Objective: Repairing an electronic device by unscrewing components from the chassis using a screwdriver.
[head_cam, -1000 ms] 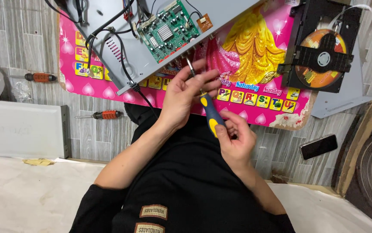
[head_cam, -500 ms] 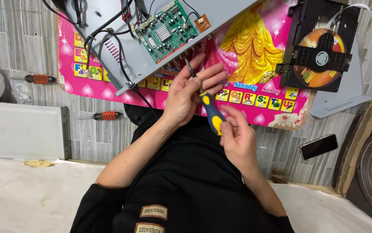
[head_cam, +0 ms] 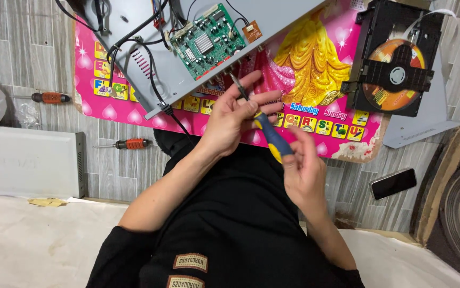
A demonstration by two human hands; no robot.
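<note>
Left hand (head_cam: 230, 120): closed loosely around the upper shaft of the screwdriver (head_cam: 264, 130), fingers spread above it, thumb side toward the grey chassis.
Right hand (head_cam: 304, 170): fingertips pinch the blue and yellow handle from below; the grip looks light, and the hand is blurred.
Screwdriver: held in mid-air between both hands, over the person's lap, tip pointing up toward the edge of the green circuit board (head_cam: 208, 40).
Open player chassis (head_cam: 150, 74): grey metal tray lying tilted on the pink children's mat (head_cam: 315, 58), black cables (head_cam: 134, 37) trailing across it and off its lower edge.
Disc drive (head_cam: 395, 66): black, with an orange disc exposed, well apart to the right on the same mat.
Spare screwdrivers: two orange-handled ones (head_cam: 51, 97) (head_cam: 134, 143) on the tiled floor to the left.
Phone (head_cam: 393, 183): dark, on the floor near the right forearm.
Risk, slip: with so light a pinch on the handle, the tool could drop into the lap or onto the floor.
Risk, board: the tip is close to the board's edge; a jerk could scratch parts there.
Risk, cable: the loose black lead just beside the left wrist could snag and tug the chassis.
</note>
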